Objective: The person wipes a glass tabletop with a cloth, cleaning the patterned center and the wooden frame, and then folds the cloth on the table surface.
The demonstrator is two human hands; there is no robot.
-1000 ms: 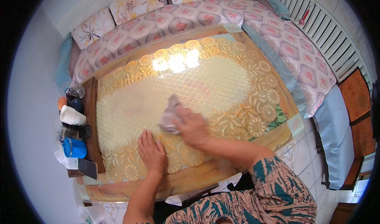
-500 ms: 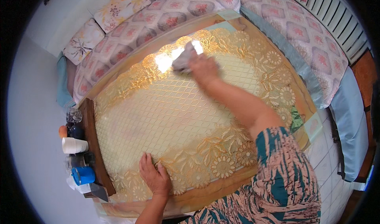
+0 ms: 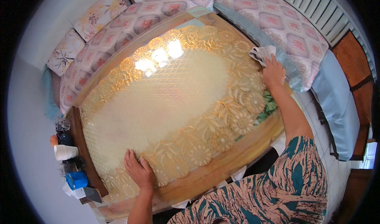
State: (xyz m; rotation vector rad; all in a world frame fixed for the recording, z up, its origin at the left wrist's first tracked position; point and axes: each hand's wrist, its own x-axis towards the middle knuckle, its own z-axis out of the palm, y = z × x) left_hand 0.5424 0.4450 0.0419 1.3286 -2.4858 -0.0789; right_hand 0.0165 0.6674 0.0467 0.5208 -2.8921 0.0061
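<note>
A grey-white cloth [image 3: 263, 54] is bunched under my right hand [image 3: 274, 73], whose fingers are pressed onto it at the far right edge of the table. Beneath both arms spreads a table with a gold, flower-bordered lattice cover [image 3: 158, 109], shiny and reflecting bright light at its far side. My left hand [image 3: 138, 169] lies flat on the cover near the close left edge, fingers stretched out, holding nothing. The underside of the cloth is hidden.
Along the table's left end stands a brown wooden tray [image 3: 87, 152] bearing white cups [image 3: 65, 152], a blue container [image 3: 76, 180] and other small items. Sofas with patterned covers [image 3: 174, 6] border the far and right sides. A white radiator [image 3: 312, 10] stands beyond.
My right hand has swept the cloth from the far middle of the table to its right edge. The left hand stays resting on the cover. The whole view has shifted somewhat.
</note>
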